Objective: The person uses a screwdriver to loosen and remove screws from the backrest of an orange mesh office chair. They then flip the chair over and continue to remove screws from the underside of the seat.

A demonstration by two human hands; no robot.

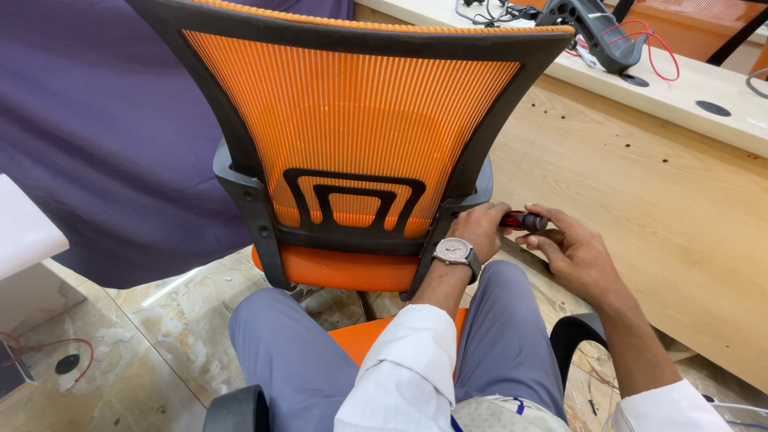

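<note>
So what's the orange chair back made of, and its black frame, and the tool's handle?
The chair back looks like woven mesh fabric: fine ribs, light glowing through. The frame seems moulded plastic, matte black with rounded edges. The tool handle, gripped by the left hand with the right hand at its end, looks like red and black plastic or rubber; too small to tell.

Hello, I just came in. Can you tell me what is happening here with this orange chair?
A seated person works at the back of an orange mesh office chair. The left hand grips a screwdriver with a red and black handle, held against the right side of the black frame, near the armrest joint. The right hand steadies the handle end with its fingers. A wooden desk stands to the right.
</note>
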